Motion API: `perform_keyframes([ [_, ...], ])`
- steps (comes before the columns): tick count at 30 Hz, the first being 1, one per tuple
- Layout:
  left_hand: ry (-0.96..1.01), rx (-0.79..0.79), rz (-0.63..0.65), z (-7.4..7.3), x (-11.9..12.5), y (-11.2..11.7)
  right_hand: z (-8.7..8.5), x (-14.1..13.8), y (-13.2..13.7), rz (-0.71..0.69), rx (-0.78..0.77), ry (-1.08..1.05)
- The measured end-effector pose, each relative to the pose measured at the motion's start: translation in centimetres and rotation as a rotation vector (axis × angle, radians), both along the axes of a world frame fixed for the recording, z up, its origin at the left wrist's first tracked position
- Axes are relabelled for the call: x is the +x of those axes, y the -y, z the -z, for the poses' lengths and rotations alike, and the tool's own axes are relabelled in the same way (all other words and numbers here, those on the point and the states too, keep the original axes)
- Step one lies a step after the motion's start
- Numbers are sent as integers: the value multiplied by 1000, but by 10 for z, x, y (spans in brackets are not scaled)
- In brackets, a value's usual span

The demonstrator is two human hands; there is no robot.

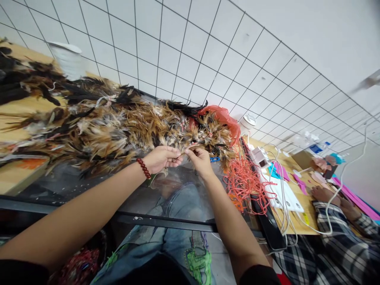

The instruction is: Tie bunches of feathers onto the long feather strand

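Note:
My left hand, with a dark red bead bracelet at the wrist, pinches with thumb and fingertips over the glass tabletop. My right hand meets it almost tip to tip, also closed in a pinch. Between the fingertips runs a thin brown feather, largely covered by the fingers. Just behind both hands lies a long heap of brown, black and whitish feathers, some tied in bundles. A pale loop of string rests on the glass below my left hand.
Tangled orange-red string and a red plastic bag lie right of the feathers. A white spool stands back left. Beyond the string are white cables and another person's plaid sleeve. A wire grid borders the back.

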State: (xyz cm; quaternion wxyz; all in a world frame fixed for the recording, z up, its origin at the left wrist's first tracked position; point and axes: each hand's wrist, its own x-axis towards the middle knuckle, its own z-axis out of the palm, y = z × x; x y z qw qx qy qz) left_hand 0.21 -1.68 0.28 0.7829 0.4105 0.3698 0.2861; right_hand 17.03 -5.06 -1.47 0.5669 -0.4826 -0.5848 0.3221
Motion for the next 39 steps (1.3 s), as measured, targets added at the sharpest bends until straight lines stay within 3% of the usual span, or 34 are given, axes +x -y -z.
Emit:
perform_keyframes([
  [10,-38,22,33,2,0,0,-1,1,4,193,169,332],
  [21,-79,94,76,2,2,2,0,-1,3,171,126,290],
  [25,-47,94,7,0,2,4,3,20,-6,290,37,189],
  [29,33,97,-87,4,3,2,2,40,-3,374,-45,618],
  [32,69,103,-105,8,4,0,-4,38,4,232,-43,1056],
  [35,75,94,-110,8,4,0,-9,30,4,107,-29,1290],
  [37,81,87,-120,7,4,0,-9,27,1,115,-30,1231],
  [39,92,82,-145,6,4,1,-5,26,-2,174,-17,953],
])
